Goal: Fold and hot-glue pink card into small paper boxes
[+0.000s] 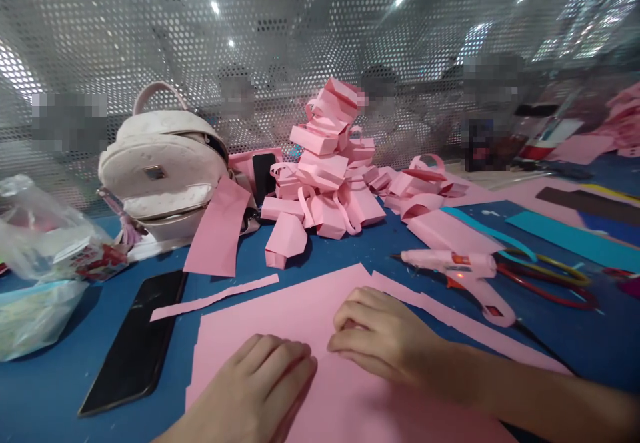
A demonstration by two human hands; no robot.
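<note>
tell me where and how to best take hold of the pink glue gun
Probably best to take the glue gun by its grip, coming from the near right side with the right hand. It lies on its side with the grip slanting back toward the person, while the dark nozzle points left, away from that approach. Avoid the nozzle, as it may be hot.

From far off I see a blue table point(45, 389). Along its far edge stands a shiny grey wall point(310, 3) full of little round holes. Small white lights point(215, 7) show high up on it, and bigger bright patches point(15, 66) shine above that edge's left and right ends.
</note>
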